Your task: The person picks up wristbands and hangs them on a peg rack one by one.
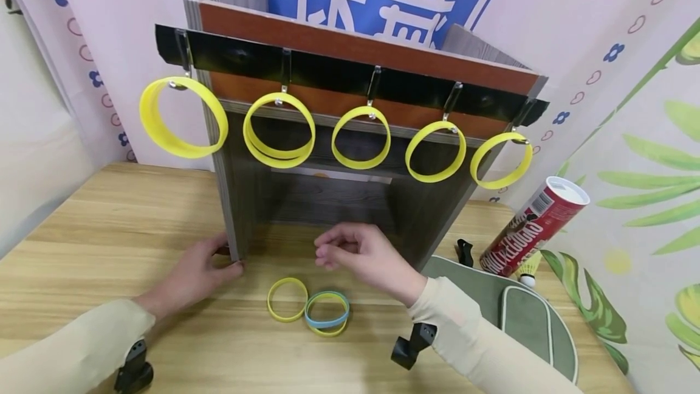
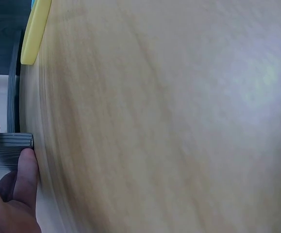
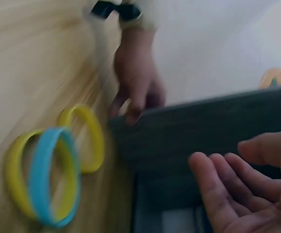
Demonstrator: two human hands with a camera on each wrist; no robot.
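Observation:
A grey wooden stand [image 1: 426,217] with a brown front board [image 1: 350,38] rises from the table. Near its foot, my left hand [image 1: 191,275] grips the left side panel [image 1: 236,242], thumb on one face and fingers behind. My right hand [image 1: 372,257] hovers before the stand's opening, fingers loosely curled around nothing, as the right wrist view confirms. Yellow wristbands [image 1: 183,152] hang from several clear hooks [image 1: 287,65] on a black strip [image 1: 328,65]. Below the hands lie a yellow wristband [image 1: 287,320] and a blue wristband [image 1: 327,324] overlapping another yellow one.
At the right, a red snack can [image 1: 525,233] leans beside a yellow shuttlecock [image 1: 528,271] and a small black object [image 1: 465,252]. A green pouch [image 1: 476,297] with white piping lies under my right forearm. Printed curtains [image 1: 574,29] close off the back and right side.

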